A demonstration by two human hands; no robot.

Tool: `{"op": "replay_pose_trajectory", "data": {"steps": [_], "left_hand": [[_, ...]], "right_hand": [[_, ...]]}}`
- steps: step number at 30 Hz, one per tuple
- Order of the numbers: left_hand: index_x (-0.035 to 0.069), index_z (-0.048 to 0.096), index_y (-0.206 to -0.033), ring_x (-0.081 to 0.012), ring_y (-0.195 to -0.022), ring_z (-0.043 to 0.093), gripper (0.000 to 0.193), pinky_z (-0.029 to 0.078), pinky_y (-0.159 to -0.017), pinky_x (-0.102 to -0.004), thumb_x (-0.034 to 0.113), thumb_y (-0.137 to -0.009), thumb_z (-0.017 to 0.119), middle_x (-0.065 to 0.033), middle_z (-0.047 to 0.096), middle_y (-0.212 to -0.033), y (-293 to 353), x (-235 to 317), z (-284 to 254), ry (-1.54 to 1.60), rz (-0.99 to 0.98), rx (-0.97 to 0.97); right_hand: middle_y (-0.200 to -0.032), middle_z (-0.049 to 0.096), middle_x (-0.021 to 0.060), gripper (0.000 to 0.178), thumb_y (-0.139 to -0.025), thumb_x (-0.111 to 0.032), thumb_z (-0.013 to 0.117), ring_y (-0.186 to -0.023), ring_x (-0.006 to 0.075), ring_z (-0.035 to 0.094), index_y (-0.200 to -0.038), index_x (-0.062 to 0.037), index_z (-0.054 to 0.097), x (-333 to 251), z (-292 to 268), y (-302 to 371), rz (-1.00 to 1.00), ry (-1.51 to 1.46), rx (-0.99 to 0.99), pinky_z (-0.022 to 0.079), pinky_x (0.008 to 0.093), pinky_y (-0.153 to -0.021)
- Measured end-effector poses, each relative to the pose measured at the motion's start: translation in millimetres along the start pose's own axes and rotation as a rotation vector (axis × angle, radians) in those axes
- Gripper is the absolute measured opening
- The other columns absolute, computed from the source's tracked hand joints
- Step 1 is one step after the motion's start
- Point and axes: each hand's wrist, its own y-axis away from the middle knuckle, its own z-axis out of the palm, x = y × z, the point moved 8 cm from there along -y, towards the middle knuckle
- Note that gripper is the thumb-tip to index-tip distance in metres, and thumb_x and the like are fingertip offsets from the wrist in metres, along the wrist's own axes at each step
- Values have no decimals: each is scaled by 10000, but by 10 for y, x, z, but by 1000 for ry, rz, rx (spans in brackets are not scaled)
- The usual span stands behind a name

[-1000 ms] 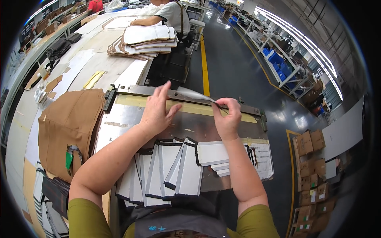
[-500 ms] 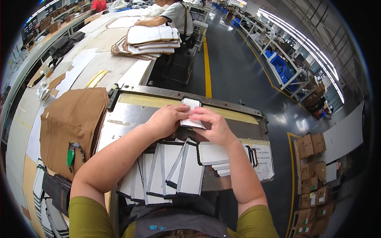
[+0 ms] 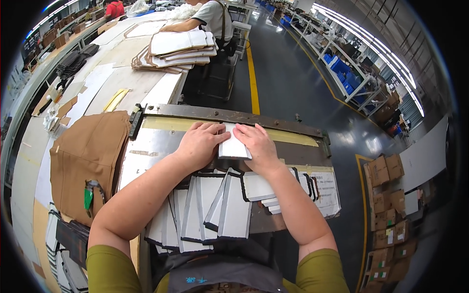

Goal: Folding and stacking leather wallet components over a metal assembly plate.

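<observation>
A small white panel (image 3: 233,145) with a dark edge lies on the metal plate (image 3: 163,134), its far end close to the raised bar (image 3: 195,111). My left hand (image 3: 200,142) grips its left side, thumb resting on the white face. On its right side my right hand (image 3: 258,145) holds it the same way, fingers pointing toward the bar. Nearer to me, white panels with grey strips and black edges (image 3: 234,210) lie fanned out in an overlapping row. More black-edged white pieces (image 3: 266,187) are stacked partly under my right forearm.
Brown fabric pieces (image 3: 85,161) lie on the long table at left, with a green-handled tool (image 3: 88,198) on them. Beyond, a person (image 3: 212,24) stands by a pile of white panels (image 3: 178,44). Cardboard boxes (image 3: 386,171) are stacked at right, past the aisle.
My right hand has moved from over the panel's face to its right side. My left hand's fingers have spread along the left side. More of the panel's white face shows.
</observation>
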Motion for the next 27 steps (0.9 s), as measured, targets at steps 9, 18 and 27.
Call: {"op": "replay_pose_trajectory", "data": {"steps": [9, 18, 27], "left_hand": [[180, 709, -1208, -259, -1238, 546, 401, 363, -1078, -418, 79, -826, 640, -78, 629, -1285, -5, 43, 2, -108, 6, -3], [184, 721, -1178, -289, -1242, 515, 415, 357, -1081, -428, 52, -787, 685, -96, 579, -1312, -2, 24, -59, -16, -2, -13], [164, 752, -1081, -273, -1251, 541, 312, 361, -1093, -408, 39, -799, 702, -78, 644, -1292, -5, -41, -35, 82, -60, -101]], "right_hand": [[-1191, 633, 83, 503, -675, -54, 782, -1136, 298, 568, -1168, -87, 688, -11, -96, 15, -39, -17, 123, 397, 433, -1061], [-1199, 633, 80, 320, -767, -88, 727, -1153, 280, 569, -1087, -110, 725, 23, -71, -1, -38, -128, 80, 402, 415, -1055], [-1245, 670, 83, 329, -854, -163, 695, -1190, 255, 602, -1162, -118, 588, 156, -37, 21, 160, -87, -124, 323, 498, -1151]]}}
